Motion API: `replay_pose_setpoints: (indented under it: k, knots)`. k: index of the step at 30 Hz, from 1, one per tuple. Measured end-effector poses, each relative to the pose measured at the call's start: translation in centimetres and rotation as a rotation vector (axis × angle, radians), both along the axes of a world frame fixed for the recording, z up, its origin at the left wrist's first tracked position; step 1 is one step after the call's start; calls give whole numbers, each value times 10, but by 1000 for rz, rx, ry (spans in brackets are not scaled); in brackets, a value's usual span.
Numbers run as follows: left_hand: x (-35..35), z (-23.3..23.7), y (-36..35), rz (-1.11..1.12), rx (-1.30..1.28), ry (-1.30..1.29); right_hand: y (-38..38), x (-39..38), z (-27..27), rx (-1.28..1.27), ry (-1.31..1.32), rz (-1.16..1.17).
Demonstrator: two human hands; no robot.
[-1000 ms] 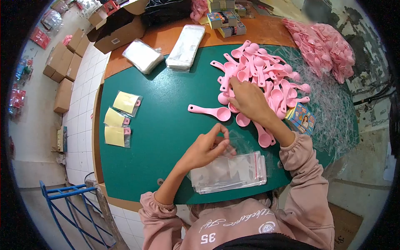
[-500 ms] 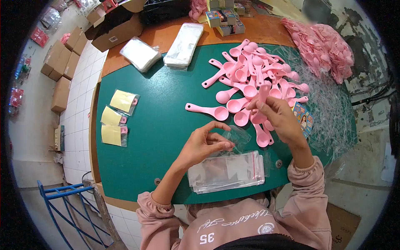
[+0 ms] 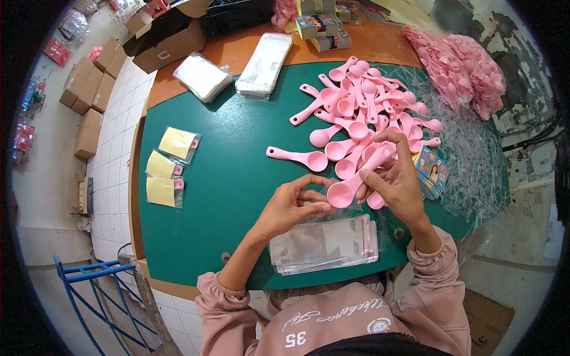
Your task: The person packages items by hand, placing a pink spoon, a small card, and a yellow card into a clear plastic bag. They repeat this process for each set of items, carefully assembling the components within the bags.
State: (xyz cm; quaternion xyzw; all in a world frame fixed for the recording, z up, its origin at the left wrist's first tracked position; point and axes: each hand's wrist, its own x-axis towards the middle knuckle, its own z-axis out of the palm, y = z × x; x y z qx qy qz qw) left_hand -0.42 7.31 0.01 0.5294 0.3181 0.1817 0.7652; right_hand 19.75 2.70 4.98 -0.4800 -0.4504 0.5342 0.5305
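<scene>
My right hand (image 3: 399,178) grips a pink spoon (image 3: 342,194) by its handle, the bowl pointing down and left. Close by on the left, my left hand (image 3: 295,204) pinches a clear plastic bag, mostly hidden behind the spoon's bowl and my fingers. Beneath both hands lies a stack of clear bags (image 3: 320,243) at the table's near edge. A pile of pink spoons (image 3: 356,101) spreads beyond my right hand, and one separate spoon (image 3: 297,156) lies at its left. Printed cards (image 3: 432,172) sit right of my right hand.
Three filled packets with yellow cards (image 3: 160,193) lie at the left. Two stacks of bags (image 3: 203,77) are at the back. Card bundles (image 3: 317,26), a cardboard box (image 3: 169,50) and a bulging bag of spoons (image 3: 454,71) stand beyond. Loose plastic (image 3: 469,160) covers the right side.
My right hand has turned the spoon, and its bowl now sits beside my left fingers, in front of the bag. The bag is less visible than before.
</scene>
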Motion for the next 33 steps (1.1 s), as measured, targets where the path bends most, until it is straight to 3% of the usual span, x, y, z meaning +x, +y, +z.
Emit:
replay_pose_setpoints:
  k: [3,8,9,14,15,17,20,25,27,29,31,33]
  knots:
    - [2,1,-2,1,-20,-24,-3,-2,0,-68,0,-9]
    - [3,-2,-4,56,-80,-69,-9,-1,-7,97,-474,-39]
    - [3,1,-3,37,-34,-45,-9,0,-5,97,-474,-38]
    - [6,3,-6,-8,14,-42,-4,9,-5,180,-696,263]
    - [7,3,-7,-5,8,-68,-4,8,-5,182,-695,265]
    - [8,-1,-8,-3,2,-95,-5,5,-5,16,-401,169]
    - [8,-5,-9,11,15,-99,-5,7,0,-127,-175,177]
    - [-3,-1,1,-257,-84,17,-8,8,-11,-22,-247,32]
    - [-1,4,1,-250,-60,-25,-11,7,-10,18,-275,3]
    - [0,8,-1,-242,-34,-65,-14,7,-9,94,-393,49]
    - [2,8,-5,-122,-213,-141,-15,5,-18,179,-402,132]
    - [2,8,-3,-120,-115,-134,-14,1,-21,341,-566,289]
